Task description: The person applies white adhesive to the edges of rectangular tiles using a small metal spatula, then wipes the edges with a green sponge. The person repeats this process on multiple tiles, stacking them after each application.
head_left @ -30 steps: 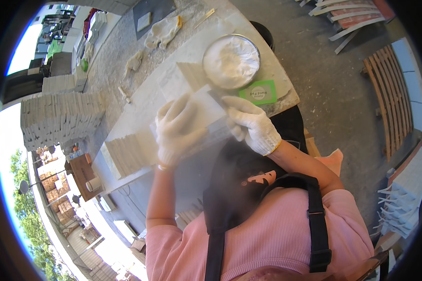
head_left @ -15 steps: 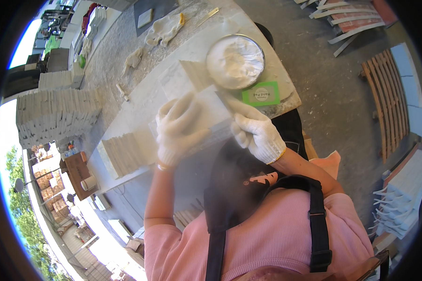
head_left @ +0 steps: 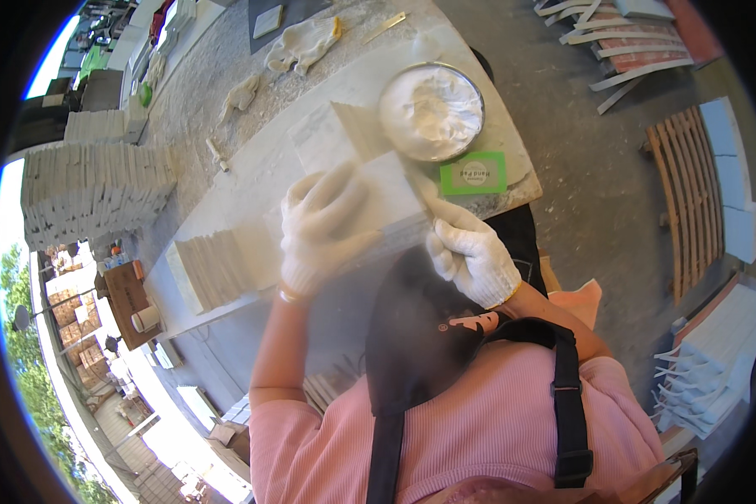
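My left hand (head_left: 323, 227), in a white knit glove, lies with fingers spread on a pale rectangular slab (head_left: 388, 189). My right hand (head_left: 474, 259), gloved the same way, is closed around a thin, flat grey strip-like tool (head_left: 418, 191). That tool runs along the slab's right edge; its exact kind is blurred. Beyond the slab stands a row of thin tiles on edge (head_left: 358, 130). A second row of tiles (head_left: 214, 270) stands to the left of my left hand. Haze hangs around the slab and my hands.
On the worktable (head_left: 512, 160), a round metal bowl (head_left: 467, 149) holds white powder, with a green pad (head_left: 474, 174) beside it. Spare gloves (head_left: 304, 46) and a brass-coloured strip (head_left: 385, 28) lie farther off. Tall tile stacks (head_left: 97, 191) rise at left; a wooden pallet (head_left: 687, 197) is at right.
The view has shifted slightly. My right hand with the tool has drawn a little toward me along the slab's edge. My left hand stays spread on the slab.
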`<state>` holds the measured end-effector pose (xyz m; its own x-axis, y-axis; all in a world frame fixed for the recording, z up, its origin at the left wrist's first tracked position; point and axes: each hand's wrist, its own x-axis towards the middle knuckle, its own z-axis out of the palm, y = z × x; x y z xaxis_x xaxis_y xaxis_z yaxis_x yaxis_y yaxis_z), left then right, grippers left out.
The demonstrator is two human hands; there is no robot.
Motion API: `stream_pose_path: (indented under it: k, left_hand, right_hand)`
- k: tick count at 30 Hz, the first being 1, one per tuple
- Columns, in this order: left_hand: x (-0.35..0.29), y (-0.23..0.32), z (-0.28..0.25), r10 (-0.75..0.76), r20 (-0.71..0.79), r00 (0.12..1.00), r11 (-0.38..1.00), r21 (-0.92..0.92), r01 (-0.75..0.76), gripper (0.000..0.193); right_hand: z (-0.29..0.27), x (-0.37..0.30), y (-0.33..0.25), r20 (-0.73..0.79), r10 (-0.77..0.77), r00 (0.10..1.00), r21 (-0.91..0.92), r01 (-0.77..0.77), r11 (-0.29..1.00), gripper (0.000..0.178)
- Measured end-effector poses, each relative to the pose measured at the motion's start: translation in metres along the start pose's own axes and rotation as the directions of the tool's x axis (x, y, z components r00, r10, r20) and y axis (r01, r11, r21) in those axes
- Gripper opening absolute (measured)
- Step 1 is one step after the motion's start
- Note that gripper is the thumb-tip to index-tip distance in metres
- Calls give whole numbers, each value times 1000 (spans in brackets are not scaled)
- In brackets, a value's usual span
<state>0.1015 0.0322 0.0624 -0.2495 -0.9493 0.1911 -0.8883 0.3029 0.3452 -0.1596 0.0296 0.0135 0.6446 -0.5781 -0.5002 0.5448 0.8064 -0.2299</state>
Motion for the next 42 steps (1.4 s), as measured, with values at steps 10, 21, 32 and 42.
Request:
stream_pose_path:
  k: [10,21,32,42]
  left_hand:
    - [0,-1,-2,8,-4,1000,1000,-14,-8,70]
    - [2,1,-2,6,0,1000,1000,-27,-6,71]
    - [0,2,0,-32,0,999,999,-20,32,73]
    - [-2,4,0,-54,7,999,999,-5,54,72]
  right_hand:
    - [-11,-4,-2,46,-16,999,-16,17,1000,50]
    - [-8,31,-7,75,-169,983,-162,179,970,41]
    - [-30,-10,-3,31,-218,975,-147,220,964,38]
    - [12,36,-16,-35,-303,952,-342,274,899,37]
